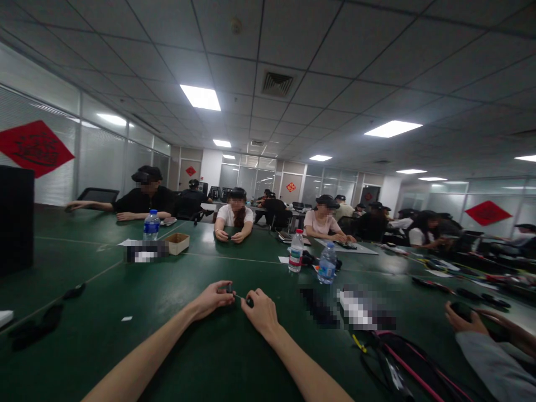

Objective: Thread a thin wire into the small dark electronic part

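Over the green table (201,357), my left hand (211,300) is closed, pinching a small dark piece (229,288) between thumb and fingers. What exactly that piece is, I cannot make out. My right hand (262,314) is curled around the dark, rounded handle of what looks like a small screwdriver (250,301). Its thin shaft points left toward the piece, and the two hands are a short gap apart. Whether the tip touches the piece is too small to tell.
Two water bottles (295,251) stand beyond my right hand, with another bottle (151,226) and an open box (178,244) at far left. Cables and a dark bag (412,357) lie at right, near a co-worker's hand (464,318). Several people sit around the table.
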A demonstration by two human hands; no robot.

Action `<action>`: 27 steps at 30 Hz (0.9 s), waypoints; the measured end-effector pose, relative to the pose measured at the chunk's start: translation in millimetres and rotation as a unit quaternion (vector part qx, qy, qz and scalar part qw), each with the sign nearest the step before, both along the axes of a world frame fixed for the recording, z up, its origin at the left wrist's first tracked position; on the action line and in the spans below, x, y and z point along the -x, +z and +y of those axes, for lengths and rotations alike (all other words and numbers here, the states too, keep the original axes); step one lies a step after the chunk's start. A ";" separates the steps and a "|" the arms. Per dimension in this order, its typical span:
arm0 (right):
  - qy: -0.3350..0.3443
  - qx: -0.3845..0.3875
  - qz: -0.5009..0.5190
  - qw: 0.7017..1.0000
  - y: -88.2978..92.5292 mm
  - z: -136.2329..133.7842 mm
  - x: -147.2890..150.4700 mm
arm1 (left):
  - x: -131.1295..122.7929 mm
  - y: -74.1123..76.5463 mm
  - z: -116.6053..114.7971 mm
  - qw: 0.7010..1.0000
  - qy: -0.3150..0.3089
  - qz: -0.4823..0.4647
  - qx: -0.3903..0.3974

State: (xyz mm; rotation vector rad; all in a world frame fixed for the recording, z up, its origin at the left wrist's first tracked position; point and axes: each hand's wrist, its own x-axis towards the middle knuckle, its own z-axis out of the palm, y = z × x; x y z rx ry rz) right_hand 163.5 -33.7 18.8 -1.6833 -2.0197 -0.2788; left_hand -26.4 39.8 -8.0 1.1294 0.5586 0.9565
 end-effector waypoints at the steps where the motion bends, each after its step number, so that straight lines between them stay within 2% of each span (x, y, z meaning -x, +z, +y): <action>1: -0.001 0.003 0.000 1.000 0.2 0.0 0.2 | -0.5 -1.0 1.0 1.000 0.000 -0.001 -0.001; 10: 0.007 -0.002 0.020 1.000 -2.8 1.5 -0.3 | -2.2 -3.4 2.3 0.997 0.049 0.038 -0.042; 27: 0.006 0.022 0.012 1.000 -3.6 2.2 -1.2 | -2.9 -7.3 6.0 0.995 0.050 0.063 -0.057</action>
